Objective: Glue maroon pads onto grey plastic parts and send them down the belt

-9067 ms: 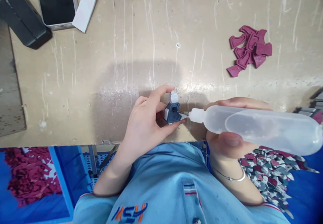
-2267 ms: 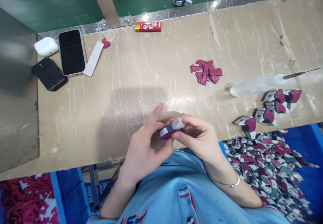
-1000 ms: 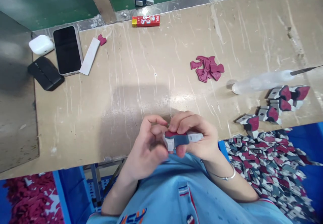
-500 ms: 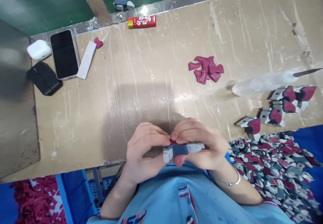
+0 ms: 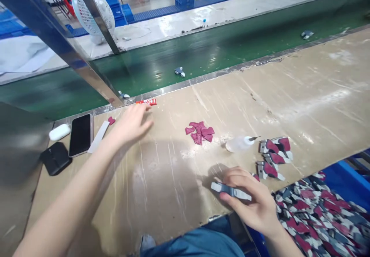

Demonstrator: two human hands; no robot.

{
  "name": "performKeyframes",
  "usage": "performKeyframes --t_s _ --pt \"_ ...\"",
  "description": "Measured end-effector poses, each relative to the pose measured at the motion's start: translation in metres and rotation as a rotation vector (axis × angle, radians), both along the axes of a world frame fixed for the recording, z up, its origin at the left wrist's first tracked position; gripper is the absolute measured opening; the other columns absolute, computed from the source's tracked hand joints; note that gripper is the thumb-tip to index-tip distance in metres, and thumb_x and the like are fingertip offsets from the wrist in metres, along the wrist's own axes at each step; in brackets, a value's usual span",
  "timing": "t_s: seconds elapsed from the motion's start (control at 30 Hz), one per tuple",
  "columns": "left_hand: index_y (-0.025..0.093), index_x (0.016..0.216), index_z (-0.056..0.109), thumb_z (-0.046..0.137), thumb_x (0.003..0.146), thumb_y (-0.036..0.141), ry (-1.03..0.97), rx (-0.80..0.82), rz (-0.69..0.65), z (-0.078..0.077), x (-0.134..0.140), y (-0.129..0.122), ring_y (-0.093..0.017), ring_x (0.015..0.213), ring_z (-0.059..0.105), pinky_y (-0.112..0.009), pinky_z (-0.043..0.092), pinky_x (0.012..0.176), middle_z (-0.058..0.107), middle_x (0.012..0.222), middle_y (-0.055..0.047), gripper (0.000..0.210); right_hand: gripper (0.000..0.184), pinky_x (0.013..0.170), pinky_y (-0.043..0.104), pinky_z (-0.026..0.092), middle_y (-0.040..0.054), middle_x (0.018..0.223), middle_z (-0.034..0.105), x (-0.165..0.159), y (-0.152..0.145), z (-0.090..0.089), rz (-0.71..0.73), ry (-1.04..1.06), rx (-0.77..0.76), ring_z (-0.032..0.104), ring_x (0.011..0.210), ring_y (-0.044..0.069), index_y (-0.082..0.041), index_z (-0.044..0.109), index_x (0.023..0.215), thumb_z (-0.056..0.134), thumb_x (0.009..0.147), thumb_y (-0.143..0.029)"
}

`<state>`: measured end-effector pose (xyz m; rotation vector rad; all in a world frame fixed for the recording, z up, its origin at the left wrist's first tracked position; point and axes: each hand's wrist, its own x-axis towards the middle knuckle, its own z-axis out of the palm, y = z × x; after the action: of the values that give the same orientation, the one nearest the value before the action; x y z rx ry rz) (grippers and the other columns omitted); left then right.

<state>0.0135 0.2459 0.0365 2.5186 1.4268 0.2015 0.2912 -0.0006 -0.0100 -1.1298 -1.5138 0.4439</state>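
My right hand (image 5: pixel 251 195) is closed around a small grey and dark-blue moulded plastic part (image 5: pixel 231 190), held between thumb and fingers above the front of the table. My left hand (image 5: pixel 131 122) is stretched out to the table's far edge, thumb apart from the fingers, with nothing seen in it. Its fingertips are beside a small red pack (image 5: pixel 148 102), partly covering it. Beyond them, a grey and blue part (image 5: pixel 124 95) lies by the metal edge. A pile of flat maroon pieces (image 5: pixel 200 132) lies mid-table.
A translucent bottle with a dark thin tip (image 5: pixel 239 144) lies near assembled parts (image 5: pixel 273 157). At the left are a phone (image 5: pixel 81 135), white case (image 5: pixel 59 132) and black box (image 5: pixel 56 158). A metal post (image 5: pixel 95 79) stands before the green belt (image 5: pixel 219 60). A full bin (image 5: pixel 320 210) is lower right.
My left hand has let go of the part and reached forward and left to the far edge. My right hand keeps the part, further right. The view has tilted up, showing the belt and fan.
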Motion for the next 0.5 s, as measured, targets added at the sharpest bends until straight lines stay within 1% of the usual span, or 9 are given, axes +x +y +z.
performKeyframes --t_s 0.07,0.13,0.2,0.27,0.3,0.33,0.37,0.43,0.5 --pt "0.01 0.133 0.067 0.055 0.098 0.032 0.031 0.025 0.048 -0.004 0.016 0.048 -0.045 0.134 0.063 -0.064 0.047 0.118 0.072 0.136 -0.025 0.043 0.014 0.056 0.032 0.062 0.0037 0.075 0.071 0.004 -0.004 -0.002 -0.042 -0.049 -0.014 0.07 0.062 0.023 -0.024 0.068 0.093 0.078 0.093 -0.016" --pt "0.006 0.14 0.065 0.05 0.098 0.024 0.041 0.04 0.056 -0.009 0.036 0.087 -0.045 0.141 0.058 -0.064 0.043 0.122 0.067 0.144 -0.027 0.048 0.013 0.055 0.032 0.062 0.0035 0.075 0.072 0.008 -0.005 -0.005 -0.066 -0.11 -0.01 0.071 0.062 0.023 -0.024 0.067 0.095 0.077 0.094 -0.016" --pt "0.006 0.151 0.059 0.047 0.097 0.016 0.034 0.045 0.023 -0.016 0.059 0.117 -0.045 0.152 0.049 -0.063 0.038 0.127 0.056 0.161 -0.026 0.056 0.012 0.057 0.032 0.062 0.0033 0.077 0.073 0.012 -0.004 -0.008 -0.088 -0.165 0.0 0.071 0.062 0.022 -0.024 0.067 0.097 0.077 0.096 -0.017" --pt "0.009 0.159 0.053 0.047 0.096 0.013 0.011 0.032 -0.034 -0.022 0.085 0.141 -0.043 0.161 0.04 -0.06 0.032 0.132 0.041 0.176 -0.021 0.063 0.011 0.059 0.032 0.062 0.0032 0.079 0.074 0.018 -0.001 -0.012 -0.121 -0.222 0.009 0.071 0.064 0.021 -0.024 0.068 0.098 0.077 0.097 -0.017" --pt "0.01 0.161 0.051 0.048 0.097 0.013 -0.007 0.019 -0.06 -0.025 0.097 0.151 -0.041 0.164 0.036 -0.059 0.03 0.133 0.035 0.18 -0.019 0.064 0.011 0.06 0.032 0.061 0.0034 0.08 0.075 0.022 0.0 -0.013 -0.141 -0.261 0.01 0.072 0.065 0.021 -0.024 0.069 0.099 0.077 0.097 -0.017" --pt "0.009 0.161 0.051 0.049 0.098 0.015 -0.026 0.002 -0.079 -0.027 0.109 0.161 -0.04 0.165 0.035 -0.057 0.029 0.135 0.033 0.181 -0.018 0.063 0.01 0.061 0.033 0.061 0.0039 0.082 0.076 0.026 0.001 -0.015 -0.164 -0.303 0.009 0.072 0.067 0.021 -0.024 0.07 0.101 0.078 0.098 -0.019" --pt "0.008 0.16 0.051 0.05 0.101 0.019 -0.049 -0.015 -0.088 -0.029 0.119 0.169 -0.04 0.164 0.035 -0.057 0.027 0.135 0.035 0.18 -0.018 0.06 0.009 0.063 0.033 0.061 0.0045 0.084 0.078 0.031 0.002 -0.017 -0.185 -0.345 0.006 0.074 0.07 0.022 -0.024 0.071 0.103 0.078 0.1 -0.021" --pt "0.006 0.155 0.054 0.05 0.105 0.029 -0.099 -0.043 -0.082 -0.031 0.132 0.181 -0.04 0.162 0.037 -0.06 0.025 0.136 0.047 0.172 -0.018 0.055 0.009 0.068 0.035 0.06 0.0059 0.09 0.081 0.041 0.002 -0.02 -0.233 -0.414 -0.013 0.077 0.077 0.023 -0.024 0.071 0.11 0.076 0.104 -0.029" --pt "0.009 0.147 0.059 0.052 0.108 0.042 -0.153 -0.048 -0.057 -0.03 0.136 0.188 -0.04 0.158 0.039 -0.063 0.022 0.137 0.057 0.163 -0.013 0.052 0.015 0.072 0.037 0.059 0.0059 0.095 0.082 0.051 0.0 -0.023 -0.295 -0.459 -0.039 0.078 0.081 0.023 -0.025 0.07 0.116 0.072 0.108 -0.037"
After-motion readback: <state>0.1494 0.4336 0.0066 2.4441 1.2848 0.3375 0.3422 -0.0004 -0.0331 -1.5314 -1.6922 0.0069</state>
